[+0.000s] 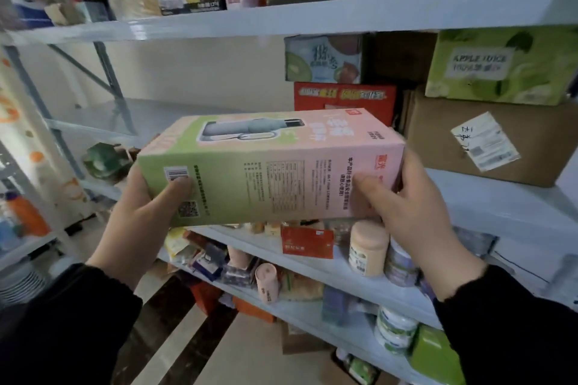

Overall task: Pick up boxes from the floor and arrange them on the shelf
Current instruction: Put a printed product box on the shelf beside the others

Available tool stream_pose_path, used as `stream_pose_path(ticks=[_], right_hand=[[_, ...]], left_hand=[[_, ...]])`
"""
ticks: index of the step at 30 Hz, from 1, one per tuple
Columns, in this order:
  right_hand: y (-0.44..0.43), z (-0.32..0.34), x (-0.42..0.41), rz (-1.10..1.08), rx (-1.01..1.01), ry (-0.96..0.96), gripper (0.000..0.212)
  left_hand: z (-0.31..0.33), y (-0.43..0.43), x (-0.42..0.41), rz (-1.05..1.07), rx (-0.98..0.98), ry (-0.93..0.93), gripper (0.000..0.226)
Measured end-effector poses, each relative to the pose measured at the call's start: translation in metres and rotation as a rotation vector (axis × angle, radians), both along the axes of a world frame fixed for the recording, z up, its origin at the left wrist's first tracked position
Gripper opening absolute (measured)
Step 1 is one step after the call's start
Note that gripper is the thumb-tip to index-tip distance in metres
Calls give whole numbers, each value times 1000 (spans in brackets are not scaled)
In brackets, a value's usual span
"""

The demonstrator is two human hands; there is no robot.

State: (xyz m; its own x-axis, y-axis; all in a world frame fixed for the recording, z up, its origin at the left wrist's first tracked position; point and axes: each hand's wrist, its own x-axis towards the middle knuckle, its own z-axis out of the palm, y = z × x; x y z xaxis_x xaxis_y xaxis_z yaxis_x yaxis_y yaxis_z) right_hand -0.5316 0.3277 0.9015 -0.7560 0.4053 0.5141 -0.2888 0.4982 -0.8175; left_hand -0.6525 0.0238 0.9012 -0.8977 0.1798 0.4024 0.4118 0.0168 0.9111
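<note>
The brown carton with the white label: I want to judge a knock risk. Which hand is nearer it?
Right. The right hand grips the pink-green box just below-left of the brown carton; the left hand holds the far end.

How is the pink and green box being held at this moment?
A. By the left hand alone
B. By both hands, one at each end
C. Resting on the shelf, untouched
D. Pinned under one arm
B: the left hand grips the green end and the right hand the pink end of the pink and green box, held lengthwise off the shelf.
</note>
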Motion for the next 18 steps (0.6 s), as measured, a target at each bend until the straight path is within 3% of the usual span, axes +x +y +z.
stream_pose_path(ticks=[4, 8, 13, 18], right_hand=[[39, 4, -54, 2, -7, 42, 48], [73, -7, -91, -40, -24, 9, 58], [103, -17, -125, -134, 2, -47, 55], [121, -33, -150, -292, -14, -94, 55]], left_hand=[[0, 46, -67, 23, 33, 42, 60], [-12, 83, -114, -17, 40, 18, 50], [-19, 116, -172, -102, -9, -28, 67], [-28, 160, -237, -221, -59, -19, 70]])
